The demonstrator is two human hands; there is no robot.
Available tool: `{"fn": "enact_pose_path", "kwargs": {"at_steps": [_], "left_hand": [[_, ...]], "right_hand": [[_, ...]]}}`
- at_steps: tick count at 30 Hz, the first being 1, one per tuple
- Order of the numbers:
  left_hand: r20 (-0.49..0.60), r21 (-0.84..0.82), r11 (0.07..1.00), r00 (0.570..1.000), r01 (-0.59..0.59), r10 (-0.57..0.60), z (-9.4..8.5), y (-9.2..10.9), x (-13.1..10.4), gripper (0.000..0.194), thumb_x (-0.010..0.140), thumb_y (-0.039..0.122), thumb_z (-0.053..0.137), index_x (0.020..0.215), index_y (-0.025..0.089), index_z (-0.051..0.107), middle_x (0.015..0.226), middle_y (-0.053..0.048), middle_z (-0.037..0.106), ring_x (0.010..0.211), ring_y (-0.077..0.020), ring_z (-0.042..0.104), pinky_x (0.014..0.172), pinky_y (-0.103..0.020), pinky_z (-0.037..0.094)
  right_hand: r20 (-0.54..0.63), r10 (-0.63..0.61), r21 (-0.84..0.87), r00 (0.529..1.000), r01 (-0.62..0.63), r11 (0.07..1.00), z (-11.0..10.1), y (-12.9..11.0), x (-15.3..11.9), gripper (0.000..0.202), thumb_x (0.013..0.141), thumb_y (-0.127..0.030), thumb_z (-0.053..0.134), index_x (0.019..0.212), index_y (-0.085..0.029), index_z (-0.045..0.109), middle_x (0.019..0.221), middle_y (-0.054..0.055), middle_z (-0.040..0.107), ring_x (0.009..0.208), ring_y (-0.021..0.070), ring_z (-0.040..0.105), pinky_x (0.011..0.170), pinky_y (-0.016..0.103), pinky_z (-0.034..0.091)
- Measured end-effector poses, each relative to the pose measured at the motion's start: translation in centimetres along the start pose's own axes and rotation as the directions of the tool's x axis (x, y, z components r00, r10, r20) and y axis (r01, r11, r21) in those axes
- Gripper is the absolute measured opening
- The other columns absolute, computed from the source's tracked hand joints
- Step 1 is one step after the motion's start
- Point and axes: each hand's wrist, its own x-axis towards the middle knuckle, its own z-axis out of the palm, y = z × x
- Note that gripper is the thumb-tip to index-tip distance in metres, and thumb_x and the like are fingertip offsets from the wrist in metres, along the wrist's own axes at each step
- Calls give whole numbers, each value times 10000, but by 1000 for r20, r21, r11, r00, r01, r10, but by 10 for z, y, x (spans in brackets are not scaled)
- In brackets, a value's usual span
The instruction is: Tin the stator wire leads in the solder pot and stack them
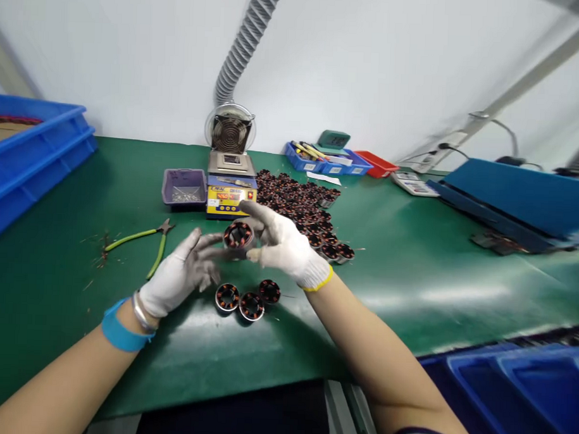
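My right hand (281, 242), in a white glove, grips a motor stator (238, 235) with orange copper windings, raised above the table with its ring facing me. Beside it, my left hand (186, 270) is gloved too, its fingers spread and partly blurred. Its fingertips come close to the stator's left side; whether they touch it I cannot tell. Below the hands, three more stators (251, 306) stand on the green table (285, 350). Just behind the held stator is a yellow and blue soldering station (232, 199) with a lit red display.
A large group of stators (294, 201) covers the table behind my right hand. Green-handled cutters (161, 244) lie left, near a purple tray (185, 188). Blue bins (315, 159), a red tray (377, 164) and a large blue crate (40, 151) stand farther out.
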Motion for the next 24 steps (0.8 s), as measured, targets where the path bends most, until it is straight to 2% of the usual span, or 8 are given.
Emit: {"fn": "enact_pose_path", "kwargs": {"at_steps": [3, 6, 8, 11, 13, 16, 20, 24], "left_hand": [[59, -68, 993, 994, 91, -87, 5, 6, -4, 742, 915, 740, 236, 1103, 207, 716, 975, -117, 768, 765, -265, 719, 665, -444, 603], [-62, -201, 979, 997, 33, -47, 6, 12, -5, 695, 900, 756, 338, 1041, 193, 720, 885, -94, 758, 743, -234, 717, 625, -369, 593], [-175, -381, 920, 984, -98, 32, 6, 14, -5, 546, 884, 682, 521, 983, 182, 716, 873, -73, 750, 736, -191, 708, 599, -287, 573], [-326, -547, 790, 940, -277, 105, 8, 14, -3, 343, 868, 517, 677, 951, 186, 714, 921, -40, 744, 777, -144, 689, 625, -215, 557], [-365, -583, 753, 927, -303, 91, 8, 11, -1, 294, 879, 478, 683, 954, 195, 718, 942, -28, 735, 822, -142, 680, 676, -214, 564], [-371, -588, 749, 925, -307, 88, 9, 5, 1, 270, 893, 469, 665, 948, 208, 709, 926, -28, 716, 846, -158, 671, 715, -244, 578], [-350, -607, 741, 934, -288, 77, 10, 7, -1, 227, 944, 407, 596, 938, 199, 686, 927, -33, 702, 845, -155, 673, 749, -265, 599], [-209, -741, 661, 976, -117, -62, 3, 21, -2, 303, 972, 427, 501, 851, 187, 641, 863, -44, 711, 864, -193, 707, 767, -344, 622]], "right_hand": [[117, -53, -116, 992, 67, 991, 28, -13, 5, 924, 633, -300, 762, 1480, -191, 409, 1297, 133, 652, 1151, 293, 659, 900, 418, 588], [-24, -150, -453, 988, 123, 883, 41, -21, 8, 857, 638, -335, 812, 1420, -197, 490, 1330, 143, 629, 1203, 332, 630, 965, 481, 557], [-98, -296, -628, 950, 171, 759, 45, -22, 7, 749, 638, -359, 845, 1320, -212, 569, 1302, 128, 639, 1175, 328, 637, 962, 480, 553], [-60, -520, -720, 852, 324, 614, 50, -17, 5, 461, 728, -331, 817, 1137, -216, 640, 1104, 88, 704, 1032, 269, 676, 905, 423, 558], [-30, -601, -734, 799, 391, 556, 53, -13, 5, 272, 814, -316, 761, 1042, -213, 653, 986, 71, 720, 939, 241, 681, 853, 399, 554], [-10, -648, -741, 762, 429, 516, 55, -7, 8, 107, 895, -289, 681, 962, -209, 657, 910, 60, 726, 853, 217, 675, 815, 387, 543], [8, -629, -744, 778, 424, 516, 51, -4, 10, 72, 927, -224, 604, 934, -196, 670, 884, 57, 720, 827, 204, 660, 814, 373, 530], [-14, -534, -722, 845, 361, 590, 47, -15, 8, 88, 904, -189, 587, 902, -177, 674, 867, 57, 706, 822, 198, 648, 783, 342, 518]]}}
